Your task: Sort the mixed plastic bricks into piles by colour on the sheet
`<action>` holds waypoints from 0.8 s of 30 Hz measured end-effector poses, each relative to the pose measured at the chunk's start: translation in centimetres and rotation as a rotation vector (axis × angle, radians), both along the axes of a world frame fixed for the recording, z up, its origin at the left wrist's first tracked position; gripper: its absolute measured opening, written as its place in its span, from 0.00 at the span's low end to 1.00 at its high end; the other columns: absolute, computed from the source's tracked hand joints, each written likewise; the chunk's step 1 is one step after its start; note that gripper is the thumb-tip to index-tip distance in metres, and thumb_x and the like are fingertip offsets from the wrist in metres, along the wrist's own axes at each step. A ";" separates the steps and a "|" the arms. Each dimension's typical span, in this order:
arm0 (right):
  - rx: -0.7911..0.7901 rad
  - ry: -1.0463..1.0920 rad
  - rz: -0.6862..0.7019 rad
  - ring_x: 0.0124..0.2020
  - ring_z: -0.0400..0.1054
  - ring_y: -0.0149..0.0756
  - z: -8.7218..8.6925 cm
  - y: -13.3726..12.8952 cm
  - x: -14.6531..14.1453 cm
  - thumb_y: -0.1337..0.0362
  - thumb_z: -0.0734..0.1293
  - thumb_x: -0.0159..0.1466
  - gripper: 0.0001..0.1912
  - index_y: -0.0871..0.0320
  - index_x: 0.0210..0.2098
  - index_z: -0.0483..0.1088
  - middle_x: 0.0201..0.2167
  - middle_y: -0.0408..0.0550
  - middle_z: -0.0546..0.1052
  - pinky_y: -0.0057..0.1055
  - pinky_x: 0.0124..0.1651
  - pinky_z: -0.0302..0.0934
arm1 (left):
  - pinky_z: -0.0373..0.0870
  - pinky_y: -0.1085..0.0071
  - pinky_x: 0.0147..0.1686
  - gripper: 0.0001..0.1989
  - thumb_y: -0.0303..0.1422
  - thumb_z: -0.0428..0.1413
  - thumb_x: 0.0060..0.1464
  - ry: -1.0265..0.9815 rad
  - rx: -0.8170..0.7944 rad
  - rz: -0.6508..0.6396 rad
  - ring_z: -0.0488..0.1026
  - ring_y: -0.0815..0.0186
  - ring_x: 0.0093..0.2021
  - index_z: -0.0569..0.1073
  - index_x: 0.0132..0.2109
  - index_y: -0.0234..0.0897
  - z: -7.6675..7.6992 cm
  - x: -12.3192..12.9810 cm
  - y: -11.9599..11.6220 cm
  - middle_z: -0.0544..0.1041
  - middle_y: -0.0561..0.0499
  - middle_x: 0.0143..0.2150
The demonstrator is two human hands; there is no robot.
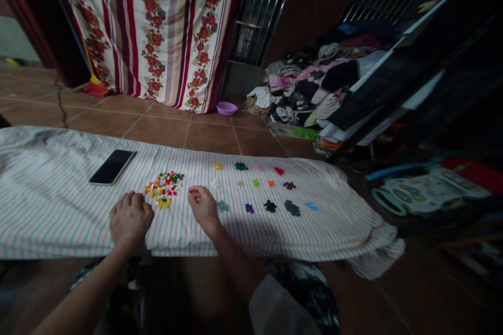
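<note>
My left hand (131, 218) rests palm down on the striped cloth (78, 220), its fingers curled under; nothing shows in it. Just to its right lies a mixed pile of small coloured beads (165, 186), mostly yellow, red, white, orange and green. My right hand (203, 207) hovers at the pile's right side, thumb and fingertips pinched together; whatever they hold is too small to make out. Beyond it sit small one-colour groups, among them white beads (215, 182), grey beads (222, 206), purple beads (249, 209), black beads (270, 205) and dark green beads (241, 166).
A phone (112, 167) lies left of the pile. More groups stand to the right, such as red beads (279, 171) and blue beads (311, 206). Past the cloth are a tiled floor, a purple basin (227, 109), a floral curtain (168, 36) and heaped clothes (314, 78).
</note>
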State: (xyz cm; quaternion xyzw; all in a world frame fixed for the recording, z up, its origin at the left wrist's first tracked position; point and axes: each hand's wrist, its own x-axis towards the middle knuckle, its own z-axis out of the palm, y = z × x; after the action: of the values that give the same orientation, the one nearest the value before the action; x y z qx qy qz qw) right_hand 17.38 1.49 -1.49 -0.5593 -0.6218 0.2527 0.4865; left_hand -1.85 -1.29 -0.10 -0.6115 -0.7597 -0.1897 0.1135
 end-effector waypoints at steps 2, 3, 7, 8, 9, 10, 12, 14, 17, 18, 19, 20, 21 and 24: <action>0.025 -0.014 -0.025 0.31 0.70 0.31 0.4 0.4 2.0 0.65 0.64 0.59 0.08 0.54 0.37 0.73 0.35 0.44 0.75 0.28 0.37 0.66 | 0.63 0.61 0.49 0.15 0.33 0.43 0.58 0.005 -0.035 -0.001 0.70 0.56 0.51 0.72 0.45 0.33 0.2 0.1 -0.1 0.73 0.41 0.51; 0.038 -0.019 -0.036 0.31 0.70 0.31 0.6 0.7 3.2 0.65 0.63 0.59 0.08 0.54 0.37 0.73 0.35 0.44 0.75 0.29 0.37 0.66 | 0.63 0.60 0.49 0.15 0.33 0.43 0.58 0.003 -0.049 -0.001 0.69 0.56 0.51 0.72 0.45 0.33 0.4 0.1 -0.1 0.73 0.41 0.51; 0.082 -0.031 -0.120 0.32 0.70 0.32 1.3 2.4 9.3 0.64 0.62 0.58 0.10 0.55 0.37 0.73 0.36 0.46 0.75 0.30 0.37 0.67 | 0.64 0.59 0.50 0.15 0.32 0.44 0.58 -0.013 -0.082 0.002 0.69 0.54 0.52 0.72 0.46 0.33 1.1 0.4 -0.3 0.73 0.40 0.53; 0.094 -0.041 -0.160 0.32 0.70 0.33 1.5 2.8 11.2 0.65 0.61 0.57 0.10 0.55 0.36 0.73 0.35 0.46 0.75 0.30 0.37 0.67 | 0.64 0.58 0.50 0.15 0.32 0.44 0.58 -0.018 -0.087 -0.002 0.69 0.54 0.53 0.72 0.47 0.32 1.2 0.5 -0.4 0.73 0.40 0.53; 0.103 -0.058 -0.191 0.32 0.71 0.33 1.7 3.3 13.1 0.65 0.61 0.56 0.11 0.55 0.36 0.74 0.35 0.47 0.75 0.31 0.39 0.67 | 0.65 0.58 0.51 0.16 0.32 0.44 0.58 -0.024 -0.094 -0.008 0.69 0.53 0.53 0.72 0.47 0.32 1.4 0.5 -0.4 0.72 0.39 0.53; 0.108 -0.072 -0.233 0.32 0.71 0.34 1.9 3.8 15.1 0.65 0.61 0.55 0.12 0.56 0.36 0.74 0.35 0.47 0.76 0.31 0.39 0.67 | 0.65 0.57 0.51 0.16 0.31 0.45 0.58 -0.032 -0.101 -0.015 0.69 0.53 0.53 0.72 0.47 0.31 1.5 0.6 -0.4 0.72 0.38 0.54; 0.079 -0.108 -0.317 0.33 0.72 0.35 2.4 4.8 19.2 0.65 0.61 0.54 0.13 0.57 0.35 0.74 0.34 0.48 0.77 0.32 0.41 0.67 | 0.65 0.56 0.51 0.16 0.32 0.45 0.58 -0.048 -0.119 -0.018 0.69 0.52 0.54 0.71 0.48 0.30 1.6 0.6 -0.4 0.71 0.37 0.55; 0.031 -0.162 -0.417 0.33 0.72 0.37 2.9 5.8 23.1 0.64 0.62 0.53 0.12 0.57 0.34 0.75 0.32 0.49 0.78 0.34 0.42 0.67 | 0.66 0.55 0.51 0.16 0.32 0.45 0.58 -0.053 -0.139 -0.016 0.69 0.51 0.54 0.71 0.48 0.30 1.6 0.5 -0.3 0.71 0.36 0.56; -0.048 -0.242 -0.543 0.34 0.73 0.39 3.3 7.1 28.1 0.65 0.62 0.52 0.12 0.57 0.32 0.75 0.31 0.49 0.79 0.35 0.44 0.66 | 0.66 0.55 0.51 0.15 0.32 0.45 0.58 -0.038 -0.155 -0.039 0.69 0.49 0.54 0.70 0.48 0.31 1.3 0.3 -0.2 0.71 0.36 0.55; -0.072 -0.270 -0.575 0.35 0.73 0.39 3.3 7.5 29.5 0.66 0.61 0.52 0.12 0.58 0.32 0.76 0.31 0.49 0.79 0.35 0.44 0.66 | 0.66 0.54 0.51 0.15 0.32 0.45 0.58 -0.034 -0.149 -0.047 0.70 0.49 0.53 0.70 0.47 0.32 1.1 0.3 -0.1 0.71 0.36 0.55; -0.100 -0.301 -0.597 0.36 0.73 0.39 3.3 7.8 30.7 0.66 0.61 0.52 0.13 0.58 0.32 0.76 0.31 0.49 0.79 0.35 0.45 0.66 | 0.66 0.54 0.50 0.14 0.32 0.45 0.58 -0.032 -0.137 -0.050 0.70 0.49 0.53 0.69 0.47 0.32 0.9 0.2 -0.1 0.71 0.36 0.55; -0.125 -0.326 -0.614 0.37 0.73 0.39 3.3 8.0 31.7 0.67 0.61 0.52 0.13 0.58 0.32 0.76 0.32 0.50 0.79 0.35 0.46 0.66 | 0.66 0.53 0.50 0.14 0.32 0.45 0.58 -0.033 -0.122 -0.048 0.70 0.48 0.52 0.69 0.47 0.33 0.7 0.1 0.0 0.71 0.36 0.55; -0.147 -0.346 -0.625 0.37 0.73 0.40 3.1 8.2 32.6 0.68 0.61 0.52 0.13 0.59 0.32 0.76 0.32 0.51 0.79 0.35 0.46 0.65 | 0.66 0.53 0.50 0.15 0.32 0.44 0.58 -0.036 -0.109 -0.045 0.70 0.48 0.52 0.69 0.47 0.33 0.5 0.0 0.0 0.71 0.36 0.55; -0.135 -0.400 -0.614 0.36 0.74 0.41 2.6 8.5 34.6 0.70 0.62 0.52 0.10 0.60 0.29 0.76 0.30 0.53 0.78 0.36 0.45 0.66 | 0.66 0.50 0.50 0.16 0.33 0.44 0.57 -0.089 -0.079 -0.068 0.70 0.46 0.52 0.69 0.48 0.33 -0.2 -0.4 0.2 0.71 0.35 0.55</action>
State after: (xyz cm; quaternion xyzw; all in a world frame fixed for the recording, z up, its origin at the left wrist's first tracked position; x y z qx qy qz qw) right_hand 52.02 9.97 1.11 -0.7889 -0.4898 0.0213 0.3705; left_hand -2.21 -1.12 -0.32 -0.6320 -0.7497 -0.1902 0.0486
